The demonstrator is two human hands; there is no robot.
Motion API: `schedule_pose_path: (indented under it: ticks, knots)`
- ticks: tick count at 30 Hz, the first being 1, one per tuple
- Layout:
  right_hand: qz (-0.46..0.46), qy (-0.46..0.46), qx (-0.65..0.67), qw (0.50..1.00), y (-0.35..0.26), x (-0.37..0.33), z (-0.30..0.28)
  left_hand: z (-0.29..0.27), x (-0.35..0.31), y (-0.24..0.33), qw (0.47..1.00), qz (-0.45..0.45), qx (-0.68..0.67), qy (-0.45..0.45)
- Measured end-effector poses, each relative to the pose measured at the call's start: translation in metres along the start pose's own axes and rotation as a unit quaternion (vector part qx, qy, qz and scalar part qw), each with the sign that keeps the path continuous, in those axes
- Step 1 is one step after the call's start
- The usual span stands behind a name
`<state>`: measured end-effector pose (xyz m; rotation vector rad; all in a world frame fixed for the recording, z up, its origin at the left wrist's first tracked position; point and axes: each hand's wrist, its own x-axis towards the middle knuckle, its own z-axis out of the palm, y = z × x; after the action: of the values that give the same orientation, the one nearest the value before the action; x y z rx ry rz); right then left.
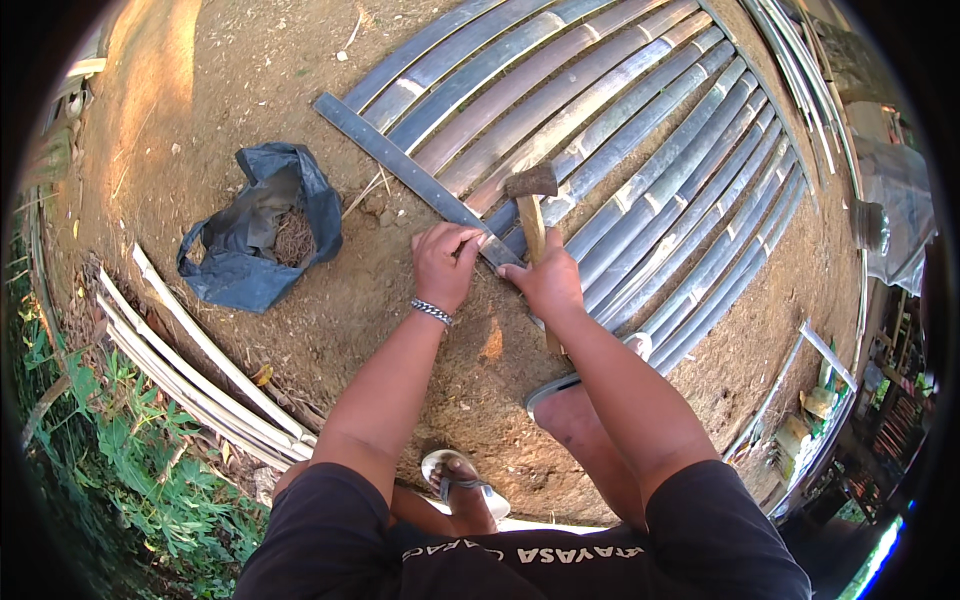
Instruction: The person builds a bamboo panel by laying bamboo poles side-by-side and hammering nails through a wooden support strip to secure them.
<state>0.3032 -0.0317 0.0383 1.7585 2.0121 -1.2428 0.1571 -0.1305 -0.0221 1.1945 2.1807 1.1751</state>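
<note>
My right hand (pixel 552 281) is closed around the wooden handle of a hammer (pixel 531 186), whose rusty blocky head points away from me over the bamboo slats. The thumb reaches toward a flat dark bamboo crosspiece (pixel 395 163). Just to its left, my left hand (pixel 446 262), with a chain bracelet at the wrist, rests at the crosspiece. Its thumb and fingers are pinched together on the strip; anything small between them cannot be made out. The crosspiece lies across the near ends of several long slats (pixel 600 128), forming a panel on the ground.
A dark plastic bag (pixel 255 285) with brownish fibrous stuff inside lies open at the left. Pale bamboo poles (pixel 190 385) lie at the lower left beside green plants (pixel 140 465). More poles (pixel 800 75) run along the far right. My sandalled feet (pixel 467 490) stand on bare soil.
</note>
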Motion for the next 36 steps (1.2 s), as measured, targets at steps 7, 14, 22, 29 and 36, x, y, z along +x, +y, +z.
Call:
schedule_pose_path:
  ticks: [7,14,22,29,36]
  knots:
    - [-0.004,0.0,-0.008,1.0,-0.007,-0.004,-0.003,0.005,-0.002,-0.008,0.997,0.036,-0.025,0.07]
    - [-0.01,-0.002,-0.004,1.0,-0.004,-0.002,-0.003,0.008,-0.005,-0.007,0.995,0.072,-0.003,0.071]
    - [0.01,-0.006,-0.003,1.0,-0.003,0.0,-0.002,0.014,-0.003,-0.003,0.993,0.077,0.035,0.083]
    - [0.006,0.011,-0.014,1.0,-0.003,0.0,0.0,0.014,-0.003,0.002,0.994,0.052,0.025,0.094]
    - [-0.001,0.013,-0.014,1.0,-0.004,-0.001,0.0,0.017,-0.005,-0.006,0.994,0.037,0.027,0.104]
